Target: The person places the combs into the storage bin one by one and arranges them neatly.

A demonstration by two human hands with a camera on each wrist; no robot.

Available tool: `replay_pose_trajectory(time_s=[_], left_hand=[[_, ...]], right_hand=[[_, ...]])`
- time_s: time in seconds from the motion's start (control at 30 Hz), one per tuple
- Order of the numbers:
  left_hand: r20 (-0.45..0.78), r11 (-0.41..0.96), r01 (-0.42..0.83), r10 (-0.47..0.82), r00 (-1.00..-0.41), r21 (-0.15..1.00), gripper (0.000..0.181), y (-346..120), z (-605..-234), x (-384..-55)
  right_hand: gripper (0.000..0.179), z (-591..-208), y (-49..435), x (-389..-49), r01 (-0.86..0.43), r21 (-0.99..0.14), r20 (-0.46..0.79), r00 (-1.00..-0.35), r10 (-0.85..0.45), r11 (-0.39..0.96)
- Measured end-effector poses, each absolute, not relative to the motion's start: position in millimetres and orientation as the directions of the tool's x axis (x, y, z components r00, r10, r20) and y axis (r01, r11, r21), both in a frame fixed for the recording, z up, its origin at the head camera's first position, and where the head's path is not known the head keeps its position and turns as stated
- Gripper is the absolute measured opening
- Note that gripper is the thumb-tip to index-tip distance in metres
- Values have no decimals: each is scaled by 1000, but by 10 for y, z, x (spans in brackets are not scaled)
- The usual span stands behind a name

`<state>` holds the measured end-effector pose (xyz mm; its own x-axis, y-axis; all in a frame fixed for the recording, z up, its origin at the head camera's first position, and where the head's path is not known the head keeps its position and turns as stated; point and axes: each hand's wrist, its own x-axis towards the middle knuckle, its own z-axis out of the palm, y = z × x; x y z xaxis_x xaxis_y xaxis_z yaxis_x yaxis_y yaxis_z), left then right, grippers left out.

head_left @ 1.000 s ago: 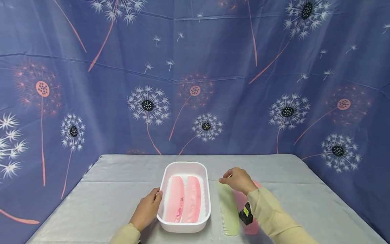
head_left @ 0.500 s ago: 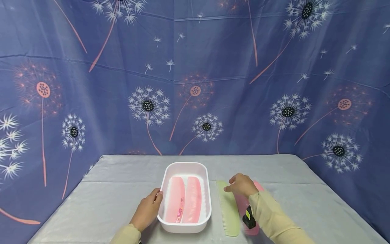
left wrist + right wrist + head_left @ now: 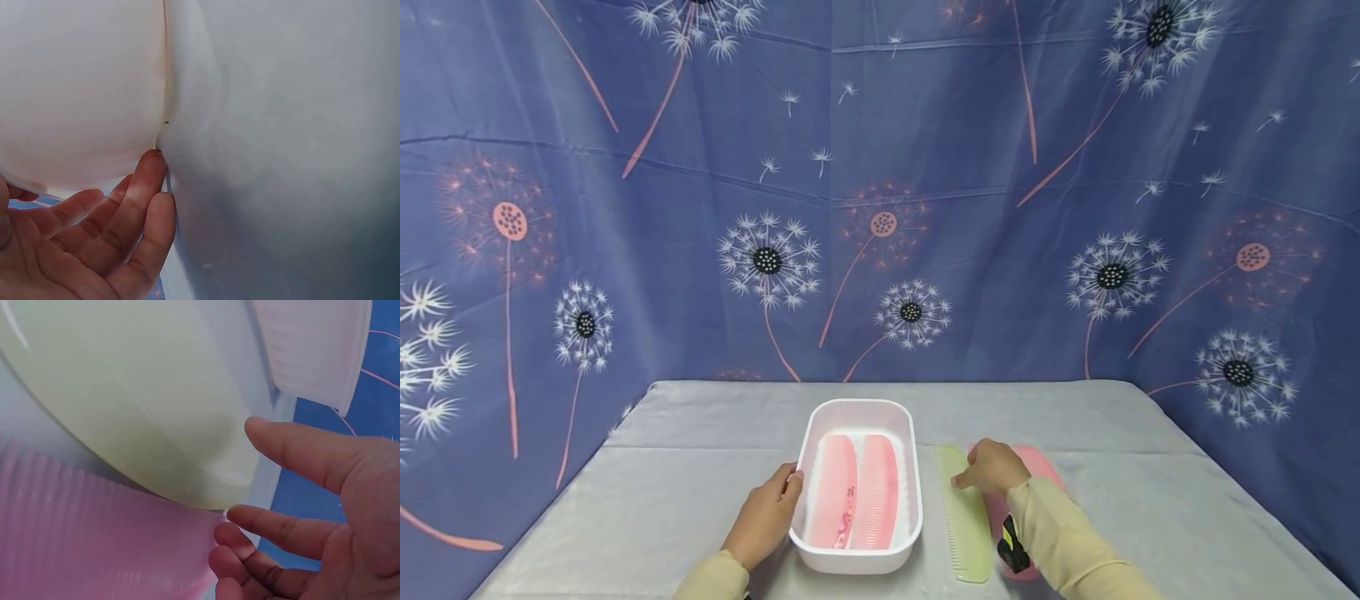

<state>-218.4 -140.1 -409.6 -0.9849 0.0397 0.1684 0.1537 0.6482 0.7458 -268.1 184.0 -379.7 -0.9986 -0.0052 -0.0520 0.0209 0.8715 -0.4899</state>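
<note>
A white plastic box (image 3: 855, 563) stands on the table with two pink combs inside, a printed one (image 3: 829, 492) and a plain one (image 3: 877, 492), side by side. My left hand (image 3: 763, 512) holds the box's left side, thumb at the rim; in the left wrist view its fingers (image 3: 149, 178) lie against the outer wall. Right of the box lies a green comb (image 3: 970, 537), teeth towards the box. My right hand (image 3: 997, 468) is over its right edge. The right wrist view shows thumb and forefinger spread apart near the end of the green comb (image 3: 156, 419).
Another pink comb (image 3: 1039, 467) lies right of the green one, partly hidden under my right hand and sleeve. Grey cloth covers the table (image 3: 715, 425). A blue dandelion-print curtain (image 3: 1000, 250) hangs behind and along both sides.
My right hand has moved from the green comb's far end nearer to me, along its right edge. More of the pink comb's far end shows. My left hand stays at the box.
</note>
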Motion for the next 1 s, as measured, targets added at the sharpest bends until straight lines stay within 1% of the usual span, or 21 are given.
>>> replay_pose_trajectory(time_s=[0.03,0.1,0.27,0.3,0.53,0.63,0.8,1.0], left_hand=[[169,649,154,40,-985,745,42,-1402,-4097,-2185],[167,650,154,42,-985,745,42,-1403,-4095,-2187],[170,651,157,43,-984,742,42,-1403,-4099,-2193],[173,651,159,44,-984,742,41,-1403,-4100,-2194],[170,649,159,47,-984,744,41,-1405,-4104,-2194],[167,644,158,47,-985,748,41,-1406,-4107,-2193],[166,641,158,48,-985,751,40,-1409,-4110,-2189],[164,640,158,51,-985,752,40,-1410,-4103,-2191]], right_hand=[[34,-3813,1838,-2681,15,-488,-44,-999,-7,873],[34,-3836,1828,-2678,-4,-481,-21,-1000,-16,877],[48,-3826,1774,-2664,-17,-439,-6,-1000,-22,899],[50,-3817,1761,-2662,-12,-428,-11,-1000,-18,904],[49,-3787,1697,-2668,12,-380,-44,-999,-5,925],[52,-3787,1692,-2668,24,-380,-55,-998,3,925],[63,-3768,1671,-2651,44,-360,-89,-996,13,932],[63,-3718,1625,-2622,63,-349,-117,-993,23,935]])
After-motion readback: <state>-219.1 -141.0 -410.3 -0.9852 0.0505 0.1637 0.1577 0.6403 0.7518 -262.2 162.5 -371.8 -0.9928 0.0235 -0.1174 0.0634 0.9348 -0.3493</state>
